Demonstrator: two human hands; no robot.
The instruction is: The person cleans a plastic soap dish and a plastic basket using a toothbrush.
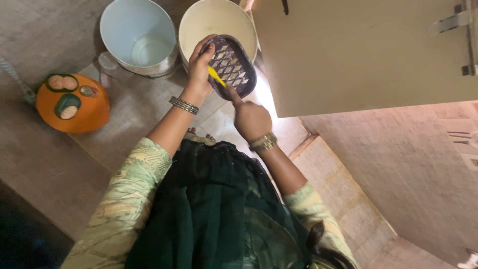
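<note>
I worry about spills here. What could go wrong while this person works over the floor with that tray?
1. The left hand holds the dark lattice tray tilted, by one edge only; it might slip.
2. The right hand pushes a yellow tool against it, so bits may miss the cream bucket below and land on the floor.

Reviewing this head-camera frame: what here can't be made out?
- Yellow tool: most of it hidden by the right hand; its kind is unclear.
- Dark oval tray: near edge covered by the left hand; the patterned contents are too small to identify.
- Cream bucket: top cut off by the frame edge, inside partly blocked by the tray.
- Orange lid: items on it too small to tell.
</note>
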